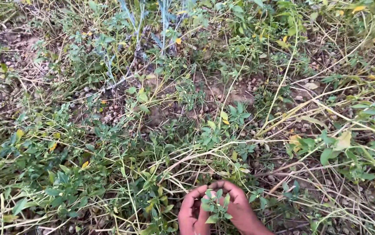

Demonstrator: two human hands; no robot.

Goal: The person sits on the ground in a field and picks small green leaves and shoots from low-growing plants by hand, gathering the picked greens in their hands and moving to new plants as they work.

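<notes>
Hands (pixel 215 209) sitting at 6 o'clock of frame, low edge, both curling round one green sprig (pixel 215 205). Left hand (pixel 192 214) is cupping sprig from 9 o'clock side, fingers bent inward, touching leaves. Right hand (pixel 239 208) is wrapping over from 3 o'clock side, fingers arching across top of sprig and closing toward left hand. Whether grip is tight on stem — can't tell, leaves hiding the base. Sprig is standing upright betw. the two palms, leaves poking up past fingers.

Ground all round is carrying tangled weeds (pixel 122 148), green w. some yellow leaves. Pale dry stalks (pixel 283 117) are running from 6 toward 1 o'clock, crossing over plants. Bare soil patch (pixel 222 93) w. small pebbles is showing at centre, approx 12 o'clock of hands, well apart. Bluish-grey stems (pixel 163 21) are rising at 12 o'clock top edge. More leafy growth (pixel 366 143) is crowding 3 o'clock side.
</notes>
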